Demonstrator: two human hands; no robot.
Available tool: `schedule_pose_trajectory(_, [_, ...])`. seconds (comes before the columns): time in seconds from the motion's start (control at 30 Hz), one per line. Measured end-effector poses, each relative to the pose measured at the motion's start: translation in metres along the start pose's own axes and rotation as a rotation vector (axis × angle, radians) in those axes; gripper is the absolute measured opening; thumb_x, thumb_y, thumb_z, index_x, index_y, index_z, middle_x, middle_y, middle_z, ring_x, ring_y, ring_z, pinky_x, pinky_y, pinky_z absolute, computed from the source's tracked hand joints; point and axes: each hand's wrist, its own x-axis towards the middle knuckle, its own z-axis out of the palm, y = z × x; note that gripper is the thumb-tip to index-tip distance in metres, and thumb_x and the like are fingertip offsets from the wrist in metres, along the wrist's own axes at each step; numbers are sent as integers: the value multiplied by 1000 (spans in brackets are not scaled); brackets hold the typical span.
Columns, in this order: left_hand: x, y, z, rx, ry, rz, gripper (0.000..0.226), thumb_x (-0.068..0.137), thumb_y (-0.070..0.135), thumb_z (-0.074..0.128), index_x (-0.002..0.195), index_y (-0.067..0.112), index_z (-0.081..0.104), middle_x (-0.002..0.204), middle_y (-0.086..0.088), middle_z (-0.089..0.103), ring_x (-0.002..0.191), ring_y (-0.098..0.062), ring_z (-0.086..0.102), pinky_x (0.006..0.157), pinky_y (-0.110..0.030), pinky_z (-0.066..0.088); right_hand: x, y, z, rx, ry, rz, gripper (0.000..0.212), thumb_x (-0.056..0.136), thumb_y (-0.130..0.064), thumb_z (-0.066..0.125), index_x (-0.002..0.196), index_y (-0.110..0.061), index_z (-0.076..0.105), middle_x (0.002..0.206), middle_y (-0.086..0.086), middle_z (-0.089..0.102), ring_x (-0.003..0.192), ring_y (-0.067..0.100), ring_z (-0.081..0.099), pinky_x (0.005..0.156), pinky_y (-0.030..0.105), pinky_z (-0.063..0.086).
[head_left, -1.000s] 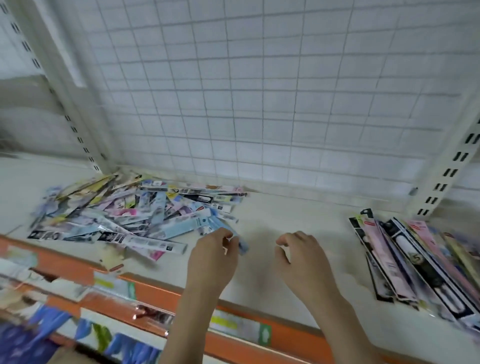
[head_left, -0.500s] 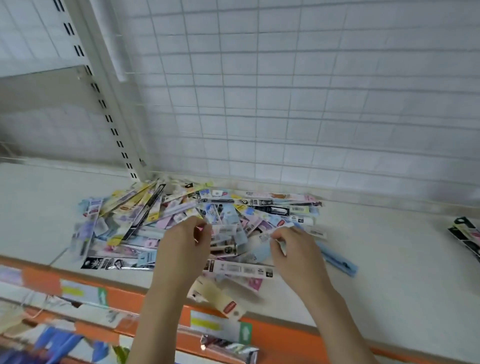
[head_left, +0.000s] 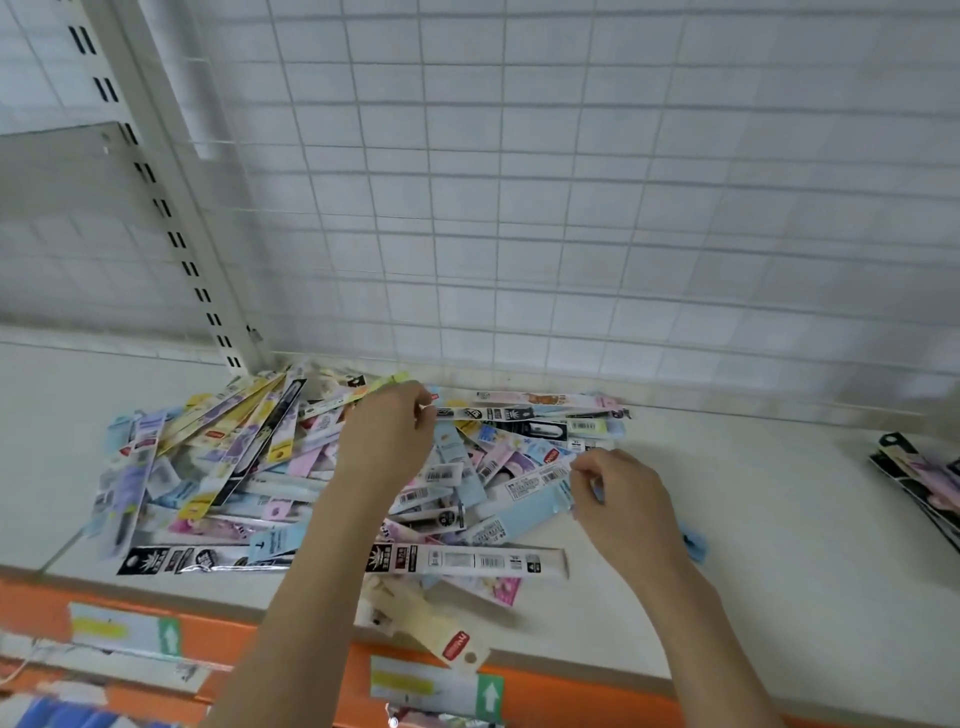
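A loose pile of slim pen packets lies on the white shelf. My left hand reaches over the middle of the pile, fingers curled, and its fingertips pinch the left end of a long black-and-white packet near the back. My right hand is at the pile's right side and pinches the right end of a light blue packet that lies slanted on the heap.
A second stack of packets lies at the far right edge. A wire grid panel closes the back, with a slotted upright post at the left. A cream packet hangs over the orange shelf front with price labels.
The view swung left, bringing the pile to the centre. Both hands moved forward onto the pile, the left to its back, and the right took hold of the light blue packet.
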Motion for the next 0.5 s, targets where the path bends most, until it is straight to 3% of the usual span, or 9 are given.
schedule_pose_trajectory(0.13, [31, 8, 23, 267, -214, 83, 36, 96, 21, 42, 130, 13, 50, 126, -11, 54, 119, -30, 46, 98, -41, 42, -1, 17, -5, -3, 14, 46, 13, 91, -16, 53, 93, -12, 66, 85, 3, 60, 79, 16, 51, 66, 27, 39])
schedule_pose_trajectory(0.2, [36, 11, 32, 420, -304, 94, 37, 96, 26, 38, 130, 15, 51, 128, -11, 50, 123, -31, 41, 101, -43, 39, -1, 24, -10, 3, 5, 71, 14, 91, -15, 52, 93, -12, 66, 90, 4, 63, 82, 18, 55, 70, 29, 45])
schedule_pose_trajectory(0.33, [42, 15, 36, 499, -323, 134, 31, 98, 27, 39, 109, 15, 65, 115, -8, 55, 117, -29, 45, 97, -40, 37, 10, 33, -21, 7, 35, 68, 15, 91, -16, 52, 95, -13, 66, 95, 3, 64, 90, 20, 58, 76, 30, 45])
schedule_pose_trajectory(0.5, [46, 21, 20, 393, -207, 151, 26, 99, 25, 36, 98, 11, 59, 94, -8, 58, 102, -30, 55, 88, -39, 40, 48, 30, -29, -64, -2, -17, 20, 92, -15, 47, 97, -12, 66, 95, 3, 64, 87, 18, 55, 73, 28, 43])
